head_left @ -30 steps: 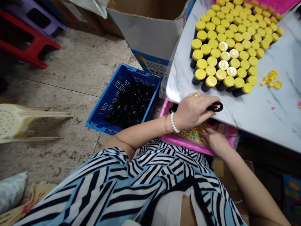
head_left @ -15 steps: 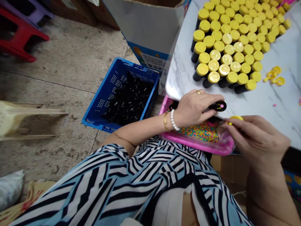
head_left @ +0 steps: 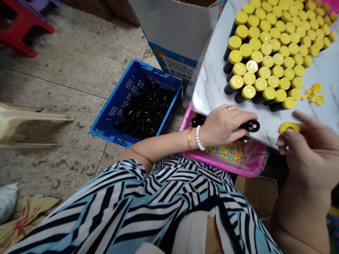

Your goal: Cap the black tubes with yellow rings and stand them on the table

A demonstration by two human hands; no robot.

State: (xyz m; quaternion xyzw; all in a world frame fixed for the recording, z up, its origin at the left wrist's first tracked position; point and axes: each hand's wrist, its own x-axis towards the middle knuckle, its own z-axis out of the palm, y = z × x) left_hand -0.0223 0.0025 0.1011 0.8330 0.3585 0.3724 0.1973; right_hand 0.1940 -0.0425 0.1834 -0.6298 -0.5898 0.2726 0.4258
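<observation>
My left hand is closed around a black tube, whose open end shows coloured beads, at the near edge of the marble table. My right hand pinches a yellow cap just right of the tube, above the table edge. Under the left hand lies a pink tray of small multicoloured beads. Many black tubes with yellow caps stand packed together on the table.
A blue crate full of black tubes sits on the floor to the left. Behind it stands an open cardboard box. A few loose yellow caps lie on the table. A red stool and a cream chair leg are at far left.
My right hand came up from the bead tray holding a yellow cap and moved right and up, level with the tube. My left hand stayed put on the tube.
</observation>
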